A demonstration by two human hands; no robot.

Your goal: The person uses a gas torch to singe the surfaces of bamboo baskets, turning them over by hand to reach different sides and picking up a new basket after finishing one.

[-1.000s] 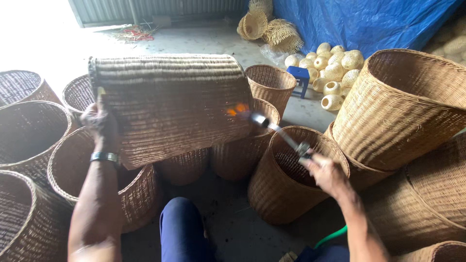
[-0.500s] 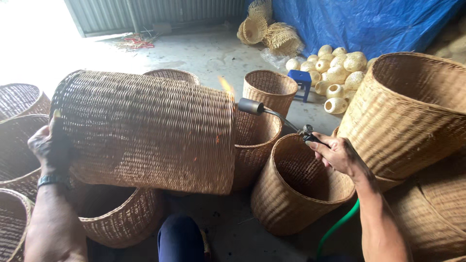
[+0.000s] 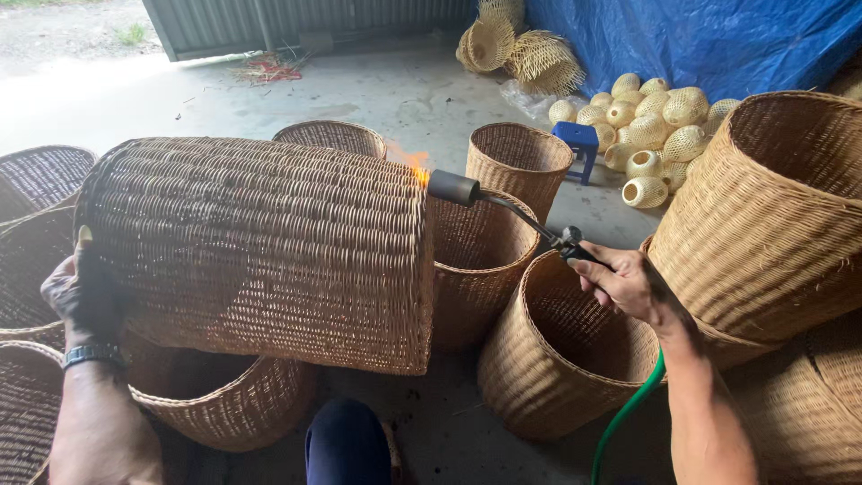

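The left hand (image 3: 83,301) grips the base rim of the large wicker basket (image 3: 260,247), fingers curled around it, holding it on its side above the upright baskets. The right hand (image 3: 628,286) closes fully around the gas torch (image 3: 503,208) handle, right of the basket; the flame (image 3: 409,162) licks the basket's upper mouth edge. Sweep the flame continuously; rotate the basket evenly to avoid scorching.

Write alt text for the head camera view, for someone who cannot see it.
A person's left hand holds a large woven basket on its side while the right hand aims a gas torch, its flame at the basket's rim. More baskets surround them on a concrete floor.
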